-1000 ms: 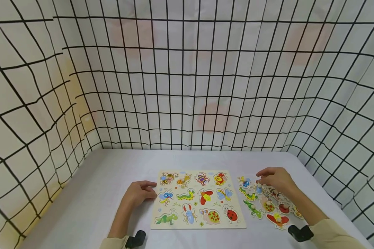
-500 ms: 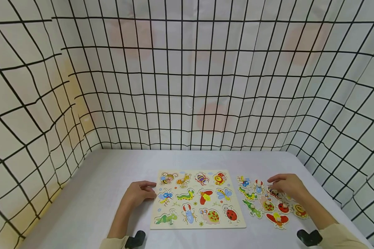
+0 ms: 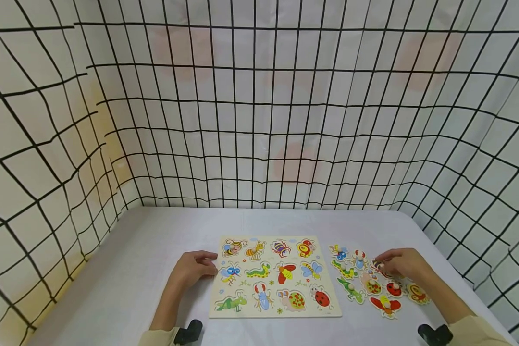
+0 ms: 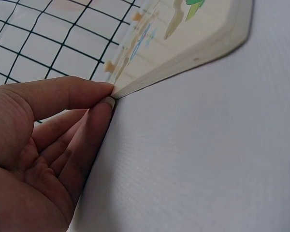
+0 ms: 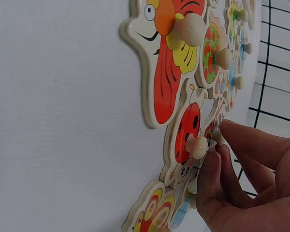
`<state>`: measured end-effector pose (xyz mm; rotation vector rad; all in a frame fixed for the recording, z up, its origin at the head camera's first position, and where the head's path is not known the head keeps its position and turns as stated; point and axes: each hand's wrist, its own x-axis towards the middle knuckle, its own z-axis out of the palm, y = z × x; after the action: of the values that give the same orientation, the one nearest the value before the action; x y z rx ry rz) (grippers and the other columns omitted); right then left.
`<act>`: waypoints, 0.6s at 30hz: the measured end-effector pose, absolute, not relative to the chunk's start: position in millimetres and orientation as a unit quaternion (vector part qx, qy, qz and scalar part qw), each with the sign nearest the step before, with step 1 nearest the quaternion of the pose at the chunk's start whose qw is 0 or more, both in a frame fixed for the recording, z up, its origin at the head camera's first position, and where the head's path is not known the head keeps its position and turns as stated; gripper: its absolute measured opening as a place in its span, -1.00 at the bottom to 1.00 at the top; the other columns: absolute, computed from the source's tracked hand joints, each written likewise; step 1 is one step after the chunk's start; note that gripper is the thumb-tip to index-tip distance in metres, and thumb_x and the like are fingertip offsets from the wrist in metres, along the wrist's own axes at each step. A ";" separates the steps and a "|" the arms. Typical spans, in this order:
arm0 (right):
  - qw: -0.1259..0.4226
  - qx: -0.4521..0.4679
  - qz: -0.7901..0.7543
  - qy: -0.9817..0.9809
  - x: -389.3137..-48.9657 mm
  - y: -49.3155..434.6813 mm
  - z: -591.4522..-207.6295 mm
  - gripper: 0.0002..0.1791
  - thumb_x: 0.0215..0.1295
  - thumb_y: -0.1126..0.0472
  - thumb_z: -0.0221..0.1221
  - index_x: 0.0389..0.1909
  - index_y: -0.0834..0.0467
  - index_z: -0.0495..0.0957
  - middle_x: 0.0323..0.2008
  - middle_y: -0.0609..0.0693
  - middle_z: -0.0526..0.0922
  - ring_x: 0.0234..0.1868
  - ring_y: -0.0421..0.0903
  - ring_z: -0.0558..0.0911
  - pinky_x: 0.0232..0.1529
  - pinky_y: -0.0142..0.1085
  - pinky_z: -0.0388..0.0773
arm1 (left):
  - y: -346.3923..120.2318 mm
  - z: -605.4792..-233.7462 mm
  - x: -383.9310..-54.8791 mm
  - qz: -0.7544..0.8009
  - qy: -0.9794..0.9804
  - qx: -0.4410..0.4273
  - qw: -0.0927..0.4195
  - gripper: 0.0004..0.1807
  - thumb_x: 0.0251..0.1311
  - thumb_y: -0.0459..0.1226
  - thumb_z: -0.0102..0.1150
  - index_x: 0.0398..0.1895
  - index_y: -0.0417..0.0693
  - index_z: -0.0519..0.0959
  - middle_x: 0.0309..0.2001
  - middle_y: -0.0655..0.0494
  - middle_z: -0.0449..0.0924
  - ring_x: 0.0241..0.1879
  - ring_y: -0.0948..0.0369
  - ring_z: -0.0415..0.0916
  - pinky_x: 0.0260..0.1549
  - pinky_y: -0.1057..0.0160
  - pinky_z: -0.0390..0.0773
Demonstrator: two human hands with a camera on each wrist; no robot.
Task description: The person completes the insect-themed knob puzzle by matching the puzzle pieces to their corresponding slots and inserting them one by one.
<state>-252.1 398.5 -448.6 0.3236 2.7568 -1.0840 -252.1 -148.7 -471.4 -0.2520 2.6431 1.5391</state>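
Observation:
A pale wooden puzzle board (image 3: 274, 283) printed with colourful insects lies flat on the table. My left hand (image 3: 191, 269) rests at its left edge; in the left wrist view the thumb and a finger touch that edge. To the right of the board, my right hand (image 3: 404, 263) is over a group of knobbed insect pieces. In the right wrist view its thumb and fingertips pinch the knob of a puzzle piece (image 5: 217, 115), mostly hidden by the hand. Close by it lie a ladybird piece (image 5: 187, 133) and a red-winged insect piece (image 5: 165, 77).
More loose pieces lie around the right hand: a green grasshopper (image 3: 351, 290), a caterpillar (image 3: 345, 270), a blue beetle (image 3: 359, 259) and a yellow-and-red butterfly (image 3: 417, 293). White walls with a black grid (image 3: 259, 120) enclose the white table (image 3: 155, 230) at the back and sides.
The right hand has moved right and toward the person, away from the blue beetle piece, and down onto another piece's knob. The left hand stays at the board's edge.

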 end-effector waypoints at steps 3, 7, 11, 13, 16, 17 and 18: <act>0.083 0.108 -0.368 0.920 -251.1 398.6 -450.0 -0.67 0.21 0.29 0.24 -0.01 0.29 0.70 -0.08 0.19 0.74 -0.22 -0.04 0.57 -0.29 -0.26 0.51 | -148.6 -471.2 -252.2 0.500 0.861 -0.083 0.036 -0.59 0.00 -0.40 0.47 0.00 -0.14 0.72 -0.44 0.09 0.66 -0.44 0.18 0.53 -0.43 0.32 0.51; 0.085 0.107 -0.375 0.917 -249.6 398.4 -448.8 -0.67 0.19 0.32 0.24 -0.02 0.31 0.69 -0.15 0.14 0.75 -0.29 -0.07 0.57 -0.30 -0.24 0.53 | -148.6 -472.3 -252.4 0.501 0.861 -0.083 0.037 -0.59 0.00 -0.40 0.47 0.00 -0.14 0.72 -0.43 0.09 0.67 -0.43 0.17 0.53 -0.43 0.32 0.51; 0.082 0.108 -0.375 0.917 -250.8 400.5 -450.3 -0.68 0.18 0.32 0.24 -0.04 0.30 0.71 -0.19 0.11 0.75 -0.33 -0.08 0.59 -0.33 -0.24 0.55 | -148.6 -473.3 -253.0 0.499 0.861 -0.086 0.037 -0.59 0.01 -0.39 0.47 0.01 -0.13 0.72 -0.43 0.08 0.67 -0.43 0.17 0.54 -0.42 0.33 0.52; 0.080 0.107 -0.374 0.918 -251.4 401.7 -451.6 -0.69 0.17 0.32 0.24 -0.06 0.30 0.71 -0.19 0.11 0.75 -0.34 -0.09 0.59 -0.33 -0.24 0.56 | -148.3 -473.5 -253.5 0.500 0.861 -0.090 0.037 -0.60 0.01 -0.38 0.48 0.00 -0.11 0.72 -0.43 0.08 0.67 -0.43 0.17 0.54 -0.43 0.34 0.53; 0.077 0.110 -0.373 0.918 -251.7 403.3 -453.9 -0.70 0.16 0.32 0.25 -0.07 0.29 0.72 -0.21 0.09 0.76 -0.34 -0.09 0.59 -0.34 -0.25 0.56 | -147.8 -472.9 -253.5 0.500 0.860 -0.092 0.036 -0.59 0.01 -0.38 0.48 0.00 -0.11 0.72 -0.43 0.08 0.67 -0.43 0.17 0.54 -0.43 0.35 0.53; 0.076 0.111 -0.374 0.918 -251.7 403.8 -454.6 -0.70 0.16 0.32 0.25 -0.08 0.29 0.72 -0.21 0.09 0.76 -0.34 -0.09 0.60 -0.34 -0.25 0.56 | -147.8 -472.7 -253.4 0.501 0.860 -0.091 0.036 -0.59 0.01 -0.39 0.48 0.00 -0.12 0.72 -0.43 0.08 0.66 -0.43 0.17 0.54 -0.43 0.35 0.53; 0.076 0.109 -0.374 0.918 -251.7 404.2 -455.0 -0.70 0.16 0.32 0.24 -0.08 0.29 0.72 -0.22 0.09 0.76 -0.35 -0.09 0.60 -0.34 -0.25 0.56 | -147.7 -472.5 -253.2 0.502 0.859 -0.091 0.036 -0.59 0.01 -0.39 0.48 0.00 -0.12 0.72 -0.43 0.08 0.66 -0.43 0.17 0.54 -0.43 0.34 0.53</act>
<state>-251.7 404.2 -455.0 0.3279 2.7524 -1.1210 -253.2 -147.7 -472.5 -0.2798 2.6400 1.5426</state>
